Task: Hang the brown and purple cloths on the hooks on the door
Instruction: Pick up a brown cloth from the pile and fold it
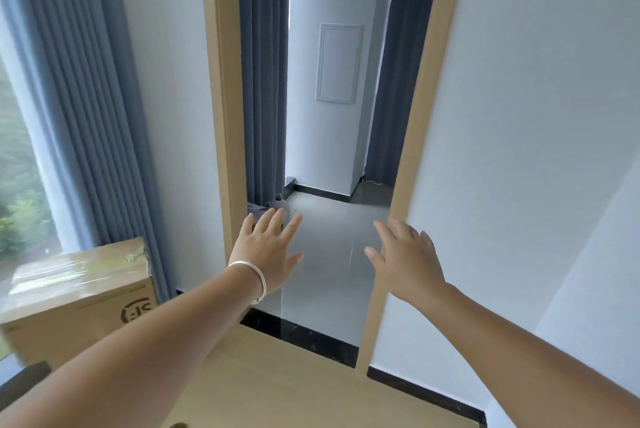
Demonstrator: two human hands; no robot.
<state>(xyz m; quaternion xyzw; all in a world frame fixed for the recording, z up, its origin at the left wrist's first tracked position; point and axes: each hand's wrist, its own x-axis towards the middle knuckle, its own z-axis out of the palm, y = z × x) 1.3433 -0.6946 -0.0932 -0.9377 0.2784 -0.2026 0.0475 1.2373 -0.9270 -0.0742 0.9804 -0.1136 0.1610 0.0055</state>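
My left hand (268, 249) is stretched forward with fingers spread and holds nothing; a silver bangle sits on its wrist. My right hand (403, 259) is also held out, fingers apart and empty, close to the right post of the wooden door frame (420, 136). Both hands hover in front of an open doorway. No brown cloth, purple cloth, hooks or door leaf appear in this view.
A taped cardboard box (79, 292) stands at the lower left beside grey-blue curtains (86, 88) and a window. Beyond the doorway lie a grey tiled floor (329, 244), another curtain (265, 74) and a white wall panel (339, 64). A wooden surface (277, 389) is below my arms.
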